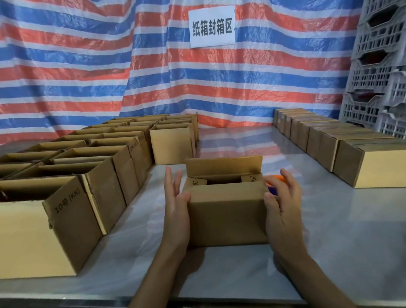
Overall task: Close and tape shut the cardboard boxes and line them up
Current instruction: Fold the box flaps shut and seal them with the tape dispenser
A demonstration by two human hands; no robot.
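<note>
A: Status?
B: Box [226, 214] is centre frame on the table [330, 229]. My left hand [176, 202] and right hand [282, 201] flank it, both open and gripping nothing, thumbs on its near top edge. Far flap [223, 165] is up.
A: Advice?
B: I'd flatten the near flap first, then the far one. Butt the seam before taping.

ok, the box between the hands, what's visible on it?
Small brown corrugated cardboard box, upright on the grey table, no tape visible. Far long flap stands up; near long flap is folded over; short side flaps, printed "10" and "(KK)", lie inward, leaving a dark central gap. The left hand flanks its left side, the right hand its right, each thumb on a near top corner.
</note>
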